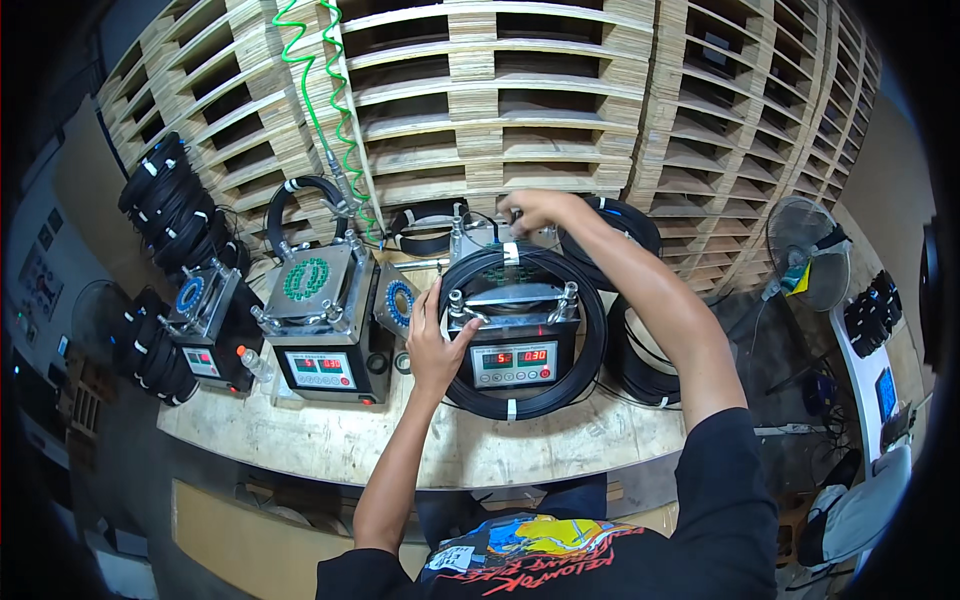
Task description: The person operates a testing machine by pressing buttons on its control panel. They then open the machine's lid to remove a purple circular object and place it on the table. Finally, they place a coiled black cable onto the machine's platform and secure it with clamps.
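"Left hand (433,345) is spread at the left of the black coil (595,330), thumb apart from the fingers; from my end, I can't make out whether it grips."

"And the right hand (537,209)?"

"Fingers bent, beyond the coil's top, by the back of the machine (515,350). What they hold, if anything, I can't see."

"Where's the coil?"

"Around the machine's front, its lower part before the panel, over the desk (600,440)."

"Your worry?"

"Snagging: a sideways tug could catch it on the front clamps (570,292). The left thumb, close to one, might get pinched. A sagging loop could press the buttons (510,378)."
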`<control>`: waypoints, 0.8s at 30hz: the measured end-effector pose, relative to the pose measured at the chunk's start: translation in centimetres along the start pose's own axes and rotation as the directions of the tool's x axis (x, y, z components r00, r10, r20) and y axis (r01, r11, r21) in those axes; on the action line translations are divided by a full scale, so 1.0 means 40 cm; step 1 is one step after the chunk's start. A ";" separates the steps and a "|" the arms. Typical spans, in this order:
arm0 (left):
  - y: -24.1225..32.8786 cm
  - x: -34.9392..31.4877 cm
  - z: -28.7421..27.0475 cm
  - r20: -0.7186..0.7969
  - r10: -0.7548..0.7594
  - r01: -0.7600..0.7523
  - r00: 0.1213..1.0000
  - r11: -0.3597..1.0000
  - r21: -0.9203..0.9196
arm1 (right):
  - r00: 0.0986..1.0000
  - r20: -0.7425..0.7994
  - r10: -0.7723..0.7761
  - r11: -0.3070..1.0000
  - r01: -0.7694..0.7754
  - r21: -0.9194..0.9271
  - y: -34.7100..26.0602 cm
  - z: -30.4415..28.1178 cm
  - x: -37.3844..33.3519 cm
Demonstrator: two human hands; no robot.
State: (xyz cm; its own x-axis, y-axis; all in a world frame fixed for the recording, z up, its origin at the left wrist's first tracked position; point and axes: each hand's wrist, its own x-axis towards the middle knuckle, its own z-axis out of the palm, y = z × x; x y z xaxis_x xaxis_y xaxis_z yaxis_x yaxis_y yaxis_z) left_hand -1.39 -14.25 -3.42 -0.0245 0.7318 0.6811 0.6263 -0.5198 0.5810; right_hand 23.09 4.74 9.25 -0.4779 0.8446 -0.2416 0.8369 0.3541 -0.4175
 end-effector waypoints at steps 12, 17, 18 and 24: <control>0.115 0.263 -0.058 -0.020 0.348 -0.344 0.937 0.934 0.098 | 0.595 -0.793 0.134 0.817 0.387 0.428 -0.058 0.077 -0.231; 0.133 0.470 0.077 0.606 0.250 -0.501 0.756 0.816 0.288 | 0.150 -0.921 0.358 0.707 0.601 0.373 -0.044 0.198 -0.248; 0.127 0.494 0.113 0.681 0.175 -0.500 0.711 0.807 0.314 | 0.037 -0.944 0.327 0.797 0.526 0.297 -0.001 0.223 -0.229; 0.062 0.517 0.183 0.809 0.030 -0.532 0.587 0.768 0.357 | 0.118 -0.921 0.371 0.801 0.461 0.382 -0.020 0.242 -0.243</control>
State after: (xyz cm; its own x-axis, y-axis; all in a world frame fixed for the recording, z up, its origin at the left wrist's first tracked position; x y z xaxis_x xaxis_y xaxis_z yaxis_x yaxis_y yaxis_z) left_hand 5.38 2.82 8.85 0.6351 0.7704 0.0570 0.7722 -0.6310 -0.0747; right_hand 24.47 -7.63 3.45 0.4997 0.6013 0.6234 0.3485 0.5193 -0.7803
